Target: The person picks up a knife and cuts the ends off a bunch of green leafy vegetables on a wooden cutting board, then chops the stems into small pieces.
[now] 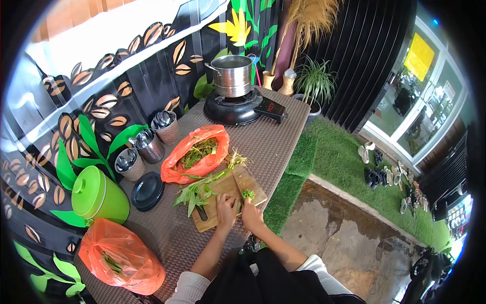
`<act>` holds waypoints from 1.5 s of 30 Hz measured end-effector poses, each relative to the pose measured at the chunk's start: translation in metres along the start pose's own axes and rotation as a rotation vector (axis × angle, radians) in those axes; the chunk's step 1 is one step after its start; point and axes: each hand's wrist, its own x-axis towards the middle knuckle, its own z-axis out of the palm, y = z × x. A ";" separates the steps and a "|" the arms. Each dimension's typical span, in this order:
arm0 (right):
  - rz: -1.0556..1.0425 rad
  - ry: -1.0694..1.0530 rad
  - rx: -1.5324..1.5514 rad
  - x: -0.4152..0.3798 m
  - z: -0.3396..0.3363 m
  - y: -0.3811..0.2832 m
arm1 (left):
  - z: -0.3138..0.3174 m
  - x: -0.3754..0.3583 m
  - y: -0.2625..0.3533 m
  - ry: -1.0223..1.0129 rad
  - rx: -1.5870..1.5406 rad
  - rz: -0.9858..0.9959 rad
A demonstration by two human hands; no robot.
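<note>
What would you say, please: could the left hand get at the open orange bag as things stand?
Probably yes: the open orange bag stands just past the cutting board, its mouth uncovered, with only low-lying leafy stems between. The left hand would first have to leave the board.

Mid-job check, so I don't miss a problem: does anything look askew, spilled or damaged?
Nothing looks plainly damaged. Slightly untidy: the leafy greens trail past the left edge of the cutting board, over the table.
</note>
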 end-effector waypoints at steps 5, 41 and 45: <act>-0.055 -0.004 0.014 0.009 -0.008 0.009 | 0.003 -0.011 0.003 -0.006 0.105 0.090; -0.062 -0.016 0.016 0.015 0.002 0.011 | 0.003 -0.002 -0.003 -0.066 -0.089 -0.036; -0.096 -0.074 0.019 0.009 -0.013 0.007 | 0.002 0.000 -0.001 -0.052 -0.117 -0.033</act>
